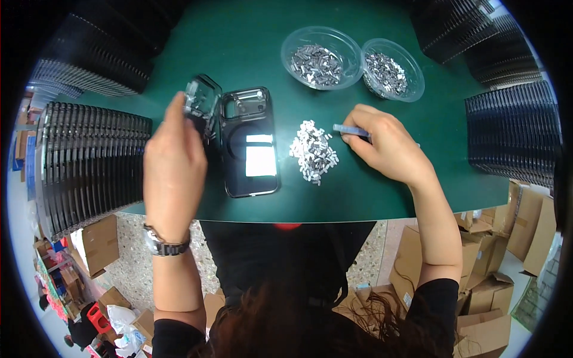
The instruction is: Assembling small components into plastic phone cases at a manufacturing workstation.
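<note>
Left hand [174,164] raised over the left part of the green table [250,48], back of hand up, wrist with a watch [166,244] toward the near edge, forearm running straight in from below. Fingers curled round a clear phone case [202,106], held tilted on edge, index finger stretched up along its left side. Just right of it, flat on the table, a second, dark case [249,143] with a bright reflection on its back.

Right hand [387,146] resting on the table to the right, wrist bent inward, forearm angled in from the lower right. Thumb and fingers pinched on a thin blue tool [349,129], tip pointing left at a pile of small silvery parts [313,152], tip just short of the pile.

Farther off, two clear bowls [322,56] side by side, touching, both with more small metal parts. Black stacked trays [89,161] at left, far left, far right and right. Cardboard boxes [495,286] on the floor below.
</note>
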### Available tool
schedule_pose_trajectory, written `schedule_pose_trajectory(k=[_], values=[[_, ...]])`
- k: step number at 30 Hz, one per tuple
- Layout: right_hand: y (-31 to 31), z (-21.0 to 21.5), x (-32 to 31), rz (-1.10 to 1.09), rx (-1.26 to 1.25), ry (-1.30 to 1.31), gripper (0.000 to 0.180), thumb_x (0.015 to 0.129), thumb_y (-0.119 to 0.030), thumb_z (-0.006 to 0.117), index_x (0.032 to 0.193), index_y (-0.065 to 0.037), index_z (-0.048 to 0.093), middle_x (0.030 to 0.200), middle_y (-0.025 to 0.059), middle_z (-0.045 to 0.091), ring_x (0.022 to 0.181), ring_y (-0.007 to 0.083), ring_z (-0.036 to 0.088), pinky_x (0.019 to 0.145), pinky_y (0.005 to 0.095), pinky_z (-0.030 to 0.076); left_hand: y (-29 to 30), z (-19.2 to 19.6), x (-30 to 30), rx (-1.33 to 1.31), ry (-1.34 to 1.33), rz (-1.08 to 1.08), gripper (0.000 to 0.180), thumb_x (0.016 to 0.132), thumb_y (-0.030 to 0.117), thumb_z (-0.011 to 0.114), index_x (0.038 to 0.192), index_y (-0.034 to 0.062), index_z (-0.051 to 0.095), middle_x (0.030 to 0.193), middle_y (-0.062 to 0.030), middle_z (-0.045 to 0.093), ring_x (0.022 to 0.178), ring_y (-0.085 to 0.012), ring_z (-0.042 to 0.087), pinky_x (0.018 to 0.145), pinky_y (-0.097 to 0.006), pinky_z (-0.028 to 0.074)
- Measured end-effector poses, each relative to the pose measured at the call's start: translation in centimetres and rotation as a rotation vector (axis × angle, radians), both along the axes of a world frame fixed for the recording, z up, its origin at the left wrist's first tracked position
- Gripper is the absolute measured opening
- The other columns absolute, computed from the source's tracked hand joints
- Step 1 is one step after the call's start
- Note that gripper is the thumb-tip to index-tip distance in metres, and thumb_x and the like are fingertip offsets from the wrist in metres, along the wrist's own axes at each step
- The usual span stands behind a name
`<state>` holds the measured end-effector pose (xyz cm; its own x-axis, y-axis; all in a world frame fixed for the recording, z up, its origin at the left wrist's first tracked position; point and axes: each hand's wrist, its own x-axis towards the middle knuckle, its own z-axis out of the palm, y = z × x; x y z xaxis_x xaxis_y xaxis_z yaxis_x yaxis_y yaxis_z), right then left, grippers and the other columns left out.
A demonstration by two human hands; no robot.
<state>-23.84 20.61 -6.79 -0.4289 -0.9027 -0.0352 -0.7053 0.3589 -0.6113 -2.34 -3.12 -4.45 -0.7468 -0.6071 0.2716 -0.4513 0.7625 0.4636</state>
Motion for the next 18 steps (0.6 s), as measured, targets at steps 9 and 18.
schedule_pose_trajectory(k=[9,18], values=[[0.0,0.2,1.7,-0.157,-0.038,-0.088,0.016,0.093,-0.008,0.069,0.100,0.006,0.067,0.091,0.0183,0.063,0.077,0.0348,0.059,0.072,0.0405,0.048,-2.5,-0.4,3.5,0.026,0.398,-0.032,0.035,0.112,0.014,0.056,0.142,0.0003,0.065,0.126,-0.0116,0.075,0.106,-0.0155,0.069,0.096,-0.027,0.052],[-2.3,3.1,3.2,-0.105,0.000,0.006,0.010,0.090,-0.002,0.069,0.097,0.004,0.066,0.093,0.0187,0.064,0.081,0.0392,0.062,0.073,0.0434,0.050,0.6,-0.1,3.8,0.519,0.083,-0.311,0.009,0.101,0.009,0.063,0.103,0.0005,0.064,0.091,-0.0211,0.069,0.083,-0.0416,0.068,0.071,-0.045,0.053]])
